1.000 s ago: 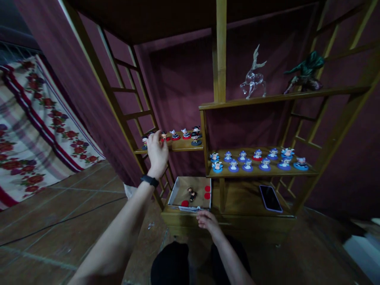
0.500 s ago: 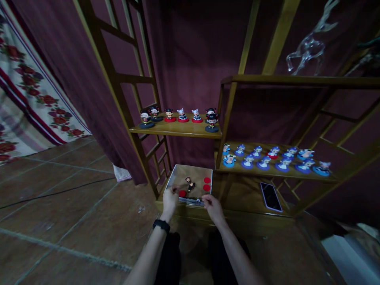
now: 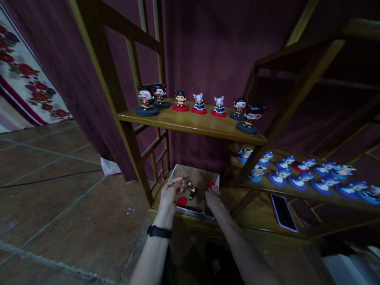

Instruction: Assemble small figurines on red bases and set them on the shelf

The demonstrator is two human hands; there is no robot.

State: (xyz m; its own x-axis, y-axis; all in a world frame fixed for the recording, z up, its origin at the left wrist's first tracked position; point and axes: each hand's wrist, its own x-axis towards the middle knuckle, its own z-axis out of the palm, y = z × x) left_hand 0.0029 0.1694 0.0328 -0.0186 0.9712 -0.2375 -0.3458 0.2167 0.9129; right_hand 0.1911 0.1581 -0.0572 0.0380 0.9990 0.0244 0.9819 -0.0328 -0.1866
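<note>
A shallow open cardboard box (image 3: 198, 171) with pale walls stands on the low shelf in front of me. Inside lie small dark figurines (image 3: 192, 190) and red round bases. My left hand (image 3: 170, 194) is raised over the box's left side, its fingers loosely bent and apart, with nothing visible in them. Just below it a red base (image 3: 181, 201) lies on the box floor. At the box's right side my right hand (image 3: 213, 196) is curled down on the red bases. One red base (image 3: 211, 185) shows past its fingers; the other is covered by the hand.
Several figurines on black and red bases line the upper shelf (image 3: 190, 123). To the right, a lower shelf carries several blue and purple figurines (image 3: 279, 176). A phone (image 3: 284, 212) lies beneath them. Wooden posts (image 3: 133, 158) frame the box's left side.
My view has moved closer to the shelves. My right hand has gone from the box's front edge to the red bases at its right. My left hand has lifted away from the left red base.
</note>
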